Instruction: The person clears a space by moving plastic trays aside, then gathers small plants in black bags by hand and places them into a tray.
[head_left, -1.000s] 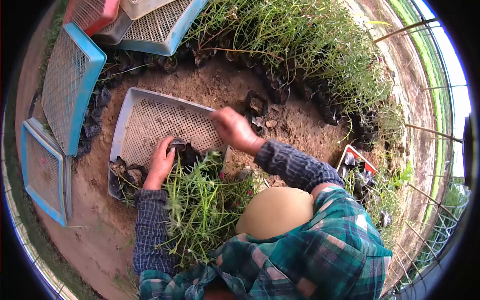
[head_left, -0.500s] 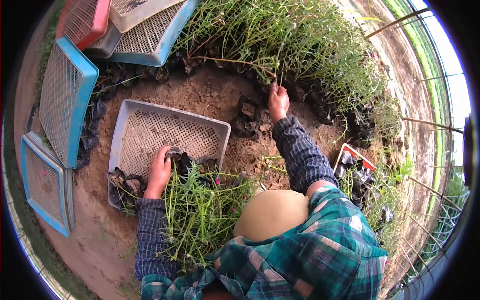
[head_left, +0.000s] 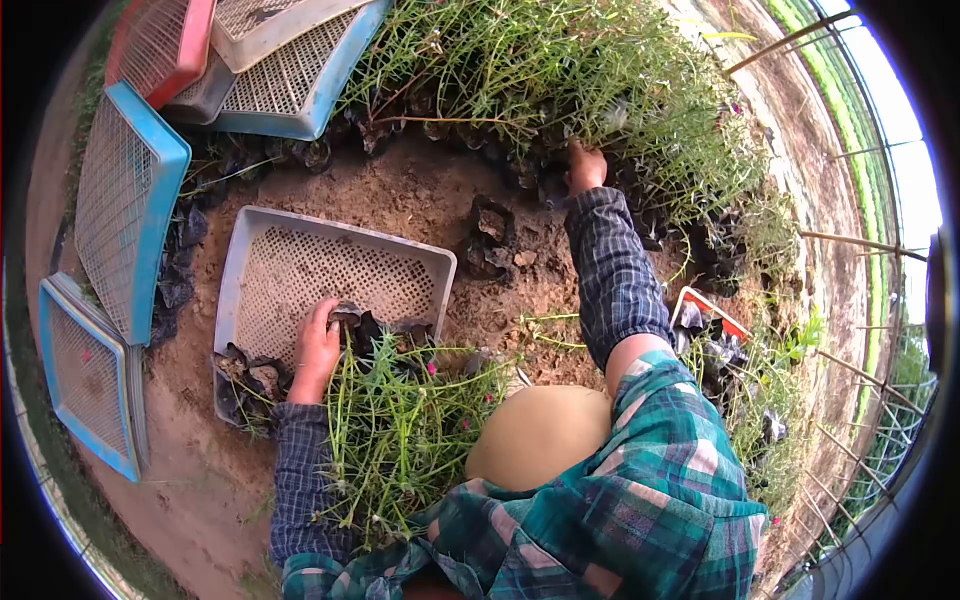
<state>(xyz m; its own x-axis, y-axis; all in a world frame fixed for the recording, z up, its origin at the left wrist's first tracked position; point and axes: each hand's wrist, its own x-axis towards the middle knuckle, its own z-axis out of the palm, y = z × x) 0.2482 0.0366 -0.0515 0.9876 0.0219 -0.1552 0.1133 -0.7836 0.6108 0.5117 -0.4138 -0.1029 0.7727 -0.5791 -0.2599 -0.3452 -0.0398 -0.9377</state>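
Note:
My left hand (head_left: 318, 345) is closed on the rim of a black plastic seedling bag (head_left: 347, 312) at the near side of a grey perforated crate (head_left: 345, 232). Leafy green plants (head_left: 400, 425) with small pink flowers spill from the bags there over the crate's near edge. Farther off on the right, my right hand (head_left: 587, 168) reaches in at the base of a dense row of potted plants (head_left: 560, 75). Its fingers are bent inward and their tips are hidden among stems and dark bags. On the soil between crate and right arm stand soil-filled black bags (head_left: 490, 225).
Blue-rimmed crates (head_left: 165, 150) and a red crate (head_left: 190, 60) are stacked at the left and upper left. An orange-red-edged container (head_left: 735, 328) holding black bags sits right of my right forearm. Poles (head_left: 850, 243) run along the right side.
My right hand has moved right and slightly farther away, off the long stem it was at, to the base of the plant row. My left hand stays on the bag.

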